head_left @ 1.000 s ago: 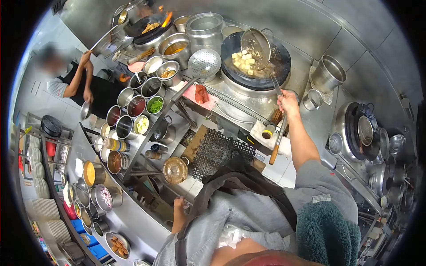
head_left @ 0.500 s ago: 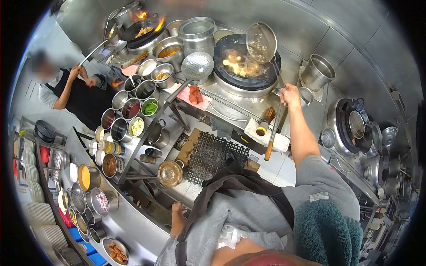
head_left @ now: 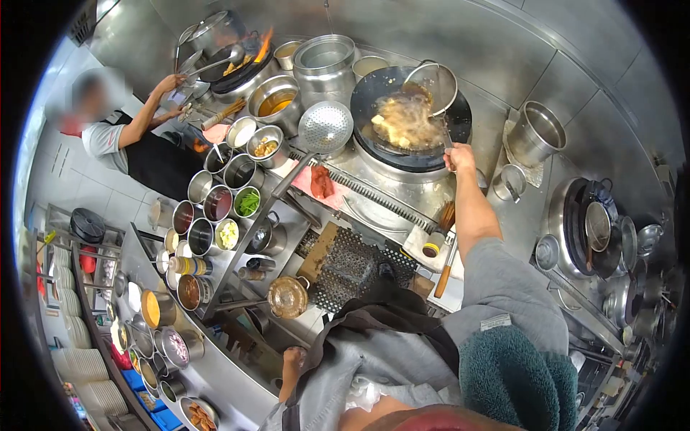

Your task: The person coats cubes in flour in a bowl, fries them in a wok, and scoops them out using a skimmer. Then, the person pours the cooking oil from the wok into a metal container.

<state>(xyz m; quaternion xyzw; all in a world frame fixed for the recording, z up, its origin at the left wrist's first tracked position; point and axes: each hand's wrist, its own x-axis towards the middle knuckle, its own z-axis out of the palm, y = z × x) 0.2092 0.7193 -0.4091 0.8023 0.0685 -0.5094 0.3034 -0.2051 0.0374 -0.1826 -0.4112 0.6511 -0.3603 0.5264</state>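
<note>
My right hand (head_left: 460, 156) is closed round the handle of a round strainer (head_left: 443, 87), whose bowl is tilted over the back right of a black wok (head_left: 368, 90). Pale yellow chunks of food (head_left: 395, 133) lie in the wok under steam, partly blurred. Low by my left side, next to the steel counter's edge (head_left: 251, 373), is my left hand (head_left: 293, 353). Its fingers look curled, and whatever they may hold is hidden. A wooden-handled tool (head_left: 445, 276) and a bristle brush (head_left: 447, 215) rest below the wok.
A perforated ladle (head_left: 325, 128) lies left of the wok. Steel pots of ingredients (head_left: 248, 202) crowd the left rack. At the upper left a co-worker (head_left: 126, 140) holds a ladle near another wok with flames (head_left: 251, 68). A tall pot (head_left: 539, 133) stands at the right.
My right hand has moved slightly left and the strainer has come down towards the wok. More steam covers the food. The co-worker's hands and ladle are now nearer the flaming wok.
</note>
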